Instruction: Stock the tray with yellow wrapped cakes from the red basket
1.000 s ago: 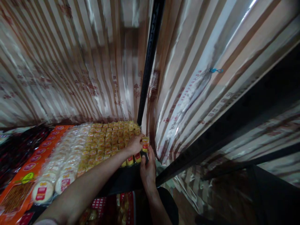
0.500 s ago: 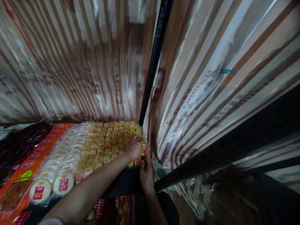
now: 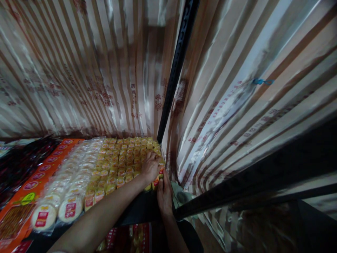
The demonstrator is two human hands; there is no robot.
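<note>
At the right end of the rows of small yellow-wrapped snack packets (image 3: 122, 156), a packet with a red label (image 3: 161, 171) is between my two hands. My left hand (image 3: 151, 167) reaches over the rows from the left, its fingers bent and closed at the packet's top. From below, my right hand (image 3: 164, 193) presses its fingers along the packet's right side at the corner of the display. Just left of the right fingers, another red-labelled yellow packet (image 3: 155, 182) sits at the front edge. My fingertips are partly hidden in the dim light.
Left of the yellow rows lie clear-wrapped round white cakes (image 3: 70, 208), an orange printed package (image 3: 39, 172) and dark shiny packets (image 3: 23, 165). A black upright post (image 3: 175, 70) stands behind the corner. A dark rail (image 3: 237, 168) slants at right, before striped plastic sheeting (image 3: 118, 63).
The red-labelled packet has moved down slightly, lower between my hands. My right fingers have closed in along its side, and the left hand has stayed almost in place.
</note>
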